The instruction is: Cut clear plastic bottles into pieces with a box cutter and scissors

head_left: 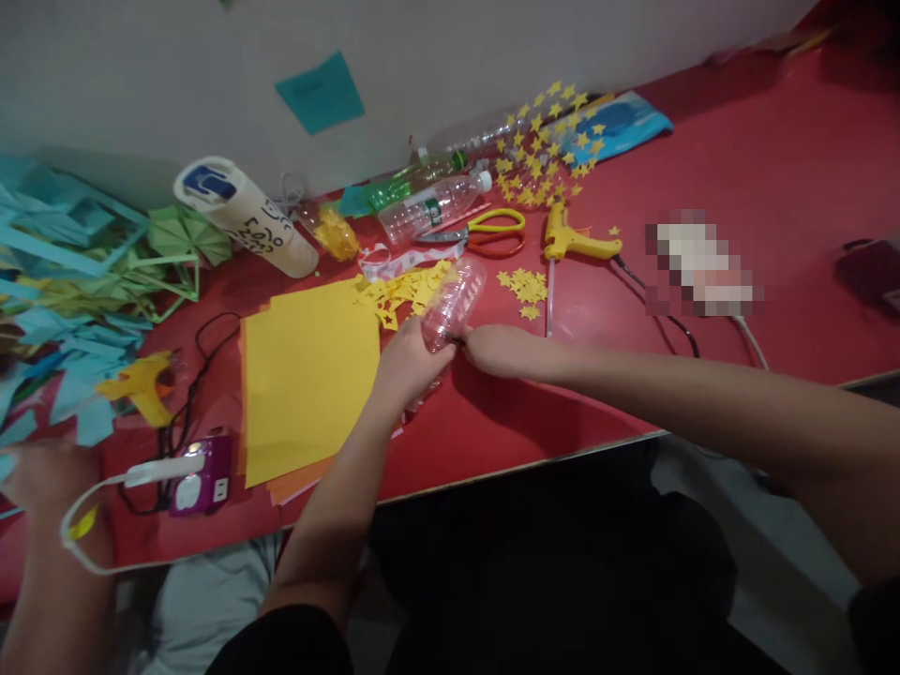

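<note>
1. The left hand (406, 361) is gripping a clear plastic bottle piece (454, 302), fingers curled around its lower end, and is holding it tilted just above the red desk (738, 169).
2. The right hand (496, 349) is meeting the same bottle piece at its lower end; its fingers are closed in a narrow pinch there, but what, if anything, they are pinching is too small to tell.
3. Taking the bottle piece as the landmark: a stack of yellow paper sheets (309, 375) is lying just to its left, with orange sheets showing underneath.
4. Yellow offcuts (404, 289), with star-shaped holes cut in them, are lying just behind the bottle piece, and a small heap of loose cut stars (524, 284) is sitting to its right, so the cutting looks largely done.
5. Farther behind it, a star-covered bottle (541, 141) is lying near the wall, which reads as one piece already decorated.
6. The bottle piece in hand is showing no stars yet, so by my judgement its decorating is only starting.
7. A yellow glue gun (573, 242) and a pair of scissors (485, 232) are lying behind and to the right of it, both untouched.
8. Another whole clear bottle (432, 206) is lying behind it, also bare.
9. Far to its left, another person's hand (42, 473) is working beside a second glue gun (144, 384).
</note>
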`<state>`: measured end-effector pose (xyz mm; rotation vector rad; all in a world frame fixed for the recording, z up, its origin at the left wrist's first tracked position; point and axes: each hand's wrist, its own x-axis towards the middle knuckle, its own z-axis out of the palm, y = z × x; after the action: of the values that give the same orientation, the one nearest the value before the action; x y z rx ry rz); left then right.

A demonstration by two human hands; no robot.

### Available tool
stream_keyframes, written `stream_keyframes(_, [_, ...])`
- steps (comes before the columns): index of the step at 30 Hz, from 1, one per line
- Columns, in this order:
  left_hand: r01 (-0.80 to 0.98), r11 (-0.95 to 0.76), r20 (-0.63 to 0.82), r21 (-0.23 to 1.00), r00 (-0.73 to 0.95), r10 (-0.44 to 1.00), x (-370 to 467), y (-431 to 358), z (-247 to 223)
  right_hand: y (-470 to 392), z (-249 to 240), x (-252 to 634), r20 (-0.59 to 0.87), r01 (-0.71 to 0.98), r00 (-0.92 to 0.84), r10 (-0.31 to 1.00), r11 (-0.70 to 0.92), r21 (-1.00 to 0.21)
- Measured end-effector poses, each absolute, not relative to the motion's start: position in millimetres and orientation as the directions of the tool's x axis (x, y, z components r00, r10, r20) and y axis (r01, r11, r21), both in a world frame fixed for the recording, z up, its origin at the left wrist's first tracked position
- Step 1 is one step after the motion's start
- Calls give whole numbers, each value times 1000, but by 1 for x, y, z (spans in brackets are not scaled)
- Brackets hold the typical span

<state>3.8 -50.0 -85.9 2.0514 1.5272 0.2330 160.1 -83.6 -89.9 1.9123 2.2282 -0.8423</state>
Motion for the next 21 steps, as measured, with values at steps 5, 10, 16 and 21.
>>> stream_keyframes(5, [554, 109, -310, 825, 282, 908, -24, -43, -100, -91, -75, 168, -391, 938, -222, 893, 87, -335])
stream_keyframes(10, [497, 31, -213, 867, 314, 925, -48, -46, -94, -97, -51, 183, -355, 940, -185, 916, 60, -336])
stream_keyframes(16, [688, -181, 10, 702, 244, 970, -32, -43, -78, -80, -41, 186, -138, 739, 42, 990, -124, -662])
stream_keyframes(21, [829, -297, 271, 474, 184, 945, 15, -48, -79, -58, -55, 172, -125, 500, 153, 980, -186, -846])
